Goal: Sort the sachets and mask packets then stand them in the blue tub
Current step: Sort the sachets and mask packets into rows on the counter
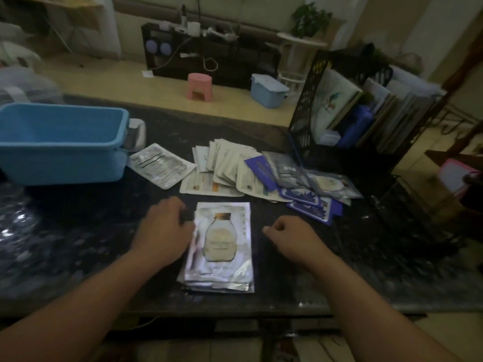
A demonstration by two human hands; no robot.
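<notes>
Mask packet stack [222, 244]: left hand [167, 231] against its nine-o'clock edge, grip unclear, right hand [285, 236] curled empty at three; best squared from both sides before standing in blue tub [60, 152], ten o'clock.

Nothing legible here. The print on the top packet [222, 239], under its bottle picture, is just a blur. The lines on the silver sachet [160, 165] and the white sachets [224, 165] are too small and soft to make out.
</notes>
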